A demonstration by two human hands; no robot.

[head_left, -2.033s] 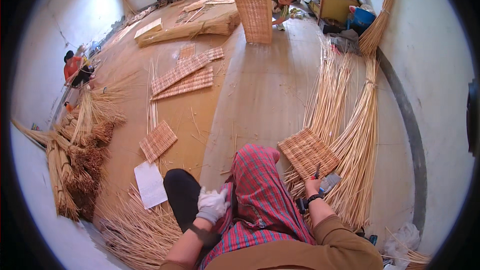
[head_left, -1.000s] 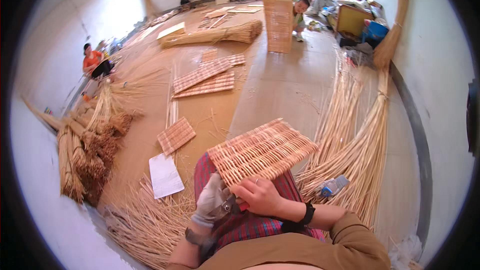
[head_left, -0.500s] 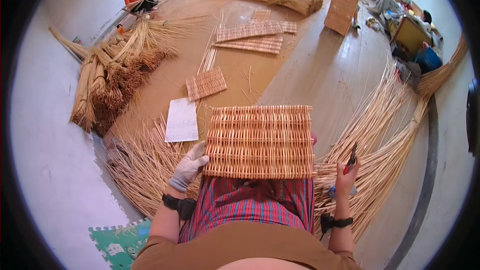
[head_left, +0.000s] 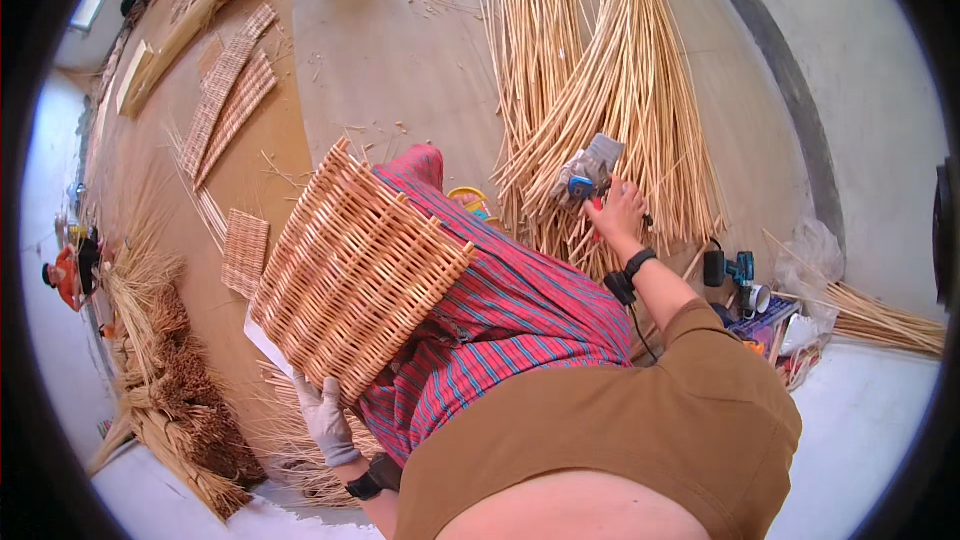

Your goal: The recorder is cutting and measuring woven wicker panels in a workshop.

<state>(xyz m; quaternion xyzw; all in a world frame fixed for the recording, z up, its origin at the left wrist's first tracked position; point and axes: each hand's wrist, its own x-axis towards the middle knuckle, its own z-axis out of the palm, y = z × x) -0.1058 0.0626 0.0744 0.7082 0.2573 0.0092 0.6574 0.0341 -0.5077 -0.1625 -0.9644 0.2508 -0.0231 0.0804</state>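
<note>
My left hand (head_left: 326, 422), in a pale glove, grips the lower edge of a woven wicker panel (head_left: 360, 275). The panel lies tilted across my lap, over a red and blue striped cloth (head_left: 535, 295). Out to the right, my bare right hand (head_left: 622, 212) is low over a spread of long peeled rods (head_left: 640, 90). Its fingers are bent over red-handled cutters (head_left: 596, 208), mostly hidden by the hand. Just beyond those fingertips rests a crumpled grey glove (head_left: 602, 152) with a small blue object (head_left: 580, 187) against it.
A blue and black power drill (head_left: 741, 268) and a clear plastic bag (head_left: 812, 258) stand at the right. Smaller woven panels (head_left: 245, 252) and long strips (head_left: 228, 90) lie at the left. Rod bundles (head_left: 185, 390) line the left wall, where a person in orange (head_left: 68, 278) sits.
My view has swung to the right. The right hand has moved from holding the cutters raised to down among the rods beside the grey glove. The left hand still holds the panel, now tilted.
</note>
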